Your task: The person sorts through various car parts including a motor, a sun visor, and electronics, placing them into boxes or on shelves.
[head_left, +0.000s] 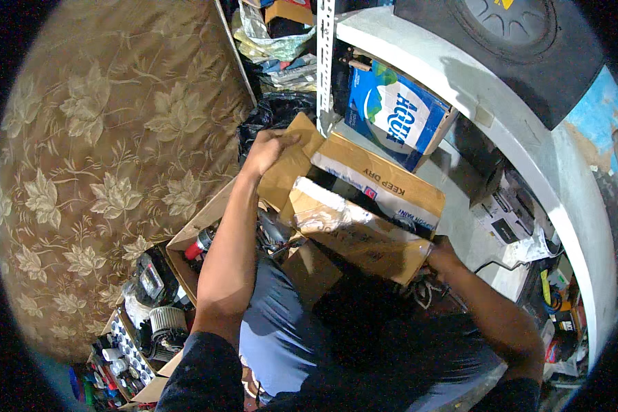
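Note:
A brown cardboard box (357, 237) with white tape and printed side panels is held tilted above my lap. Its opening is partly visible as a dark gap between the panels. At its left end, my left hand (273, 150) grips a raised cardboard flap (292, 172), fingers folded over the edge. Around the box's lower right corner my right hand (443, 257) is closed, with most of its fingers hidden behind the cardboard.
To the right, a white metal shelf (491, 113) holds a blue-and-white carton (395, 113); a smaller printed box (505, 216) sits below. On the left stands a floral-patterned brown panel (110, 151). Open boxes of parts, one with a ribbed cylinder (168, 321), lie at lower left.

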The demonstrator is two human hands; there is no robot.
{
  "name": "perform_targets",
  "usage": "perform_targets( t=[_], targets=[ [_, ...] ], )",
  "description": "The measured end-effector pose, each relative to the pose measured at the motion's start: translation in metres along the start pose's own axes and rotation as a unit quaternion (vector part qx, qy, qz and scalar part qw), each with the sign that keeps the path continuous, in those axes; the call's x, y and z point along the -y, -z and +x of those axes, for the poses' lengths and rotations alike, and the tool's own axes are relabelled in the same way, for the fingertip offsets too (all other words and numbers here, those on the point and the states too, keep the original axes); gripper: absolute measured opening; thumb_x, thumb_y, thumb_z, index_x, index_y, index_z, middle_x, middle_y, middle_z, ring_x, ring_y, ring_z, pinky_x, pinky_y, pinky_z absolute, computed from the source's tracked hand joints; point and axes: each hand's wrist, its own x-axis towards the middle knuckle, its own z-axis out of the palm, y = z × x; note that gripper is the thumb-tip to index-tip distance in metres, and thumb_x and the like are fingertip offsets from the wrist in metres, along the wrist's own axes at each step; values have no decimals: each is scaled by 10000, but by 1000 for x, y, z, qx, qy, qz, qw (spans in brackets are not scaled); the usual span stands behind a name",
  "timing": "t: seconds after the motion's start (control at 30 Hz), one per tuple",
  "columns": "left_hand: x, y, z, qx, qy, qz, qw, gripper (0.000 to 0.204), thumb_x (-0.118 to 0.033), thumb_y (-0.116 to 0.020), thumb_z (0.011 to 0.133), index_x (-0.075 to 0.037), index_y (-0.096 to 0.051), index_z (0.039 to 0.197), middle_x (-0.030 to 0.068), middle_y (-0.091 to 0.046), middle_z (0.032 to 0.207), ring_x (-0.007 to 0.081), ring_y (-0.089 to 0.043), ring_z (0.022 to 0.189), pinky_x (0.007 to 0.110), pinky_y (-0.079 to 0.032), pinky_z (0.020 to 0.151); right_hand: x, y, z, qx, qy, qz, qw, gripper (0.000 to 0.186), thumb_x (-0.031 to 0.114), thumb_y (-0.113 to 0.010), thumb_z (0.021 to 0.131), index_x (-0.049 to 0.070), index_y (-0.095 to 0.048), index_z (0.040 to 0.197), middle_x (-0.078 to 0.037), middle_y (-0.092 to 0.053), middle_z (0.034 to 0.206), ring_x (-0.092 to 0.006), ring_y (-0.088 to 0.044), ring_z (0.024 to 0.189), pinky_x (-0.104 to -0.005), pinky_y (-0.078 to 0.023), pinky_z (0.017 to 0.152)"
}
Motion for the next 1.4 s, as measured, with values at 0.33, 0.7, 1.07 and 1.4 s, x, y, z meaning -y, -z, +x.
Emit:
perform_targets(
  t=[0.33,0.7,1.07,1.4],
  targets=[
    [-1,-11,-4,154,58,-113,980,659,-571,-498,1022,0,-628,1324,120,-652,1299,202,-606,1139,325,-444,1041,51,9,18,10,-9,-193,981,603,281,-825,803,-116,-589,1191,-242,-679,1140,-288,-729,890,-376,-604,712],
    [9,-34,-63,66,43,41,996,994,-793,-413,923,31,-460,1477,211,-500,1490,330,-459,1390,396,-307,1178,-75,-14,108,-239,188,-326,895,510,387,-570,957,-52,-561,1216,-250,-678,1135,-405,-666,1070,-503,-537,918],
    [114,-119,-74,-453,-50,-66,887,819,-480,-821,804,15,-523,1383,305,-558,1319,393,-570,1217,438,-435,1063,-137,-50,120,-110,151,296,937,505,450,-464,1017,63,-510,1338,-111,-642,1195,-275,-656,1041,-437,-552,903],
    [68,-116,-74,-423,106,-40,899,673,-564,-591,979,94,-730,977,211,-739,866,232,-687,798,388,-528,773,-83,-61,57,27,116,493,862,673,606,-422,999,77,-482,1410,-153,-577,1328,-320,-576,1220,-466,-494,1029]
  ],
)
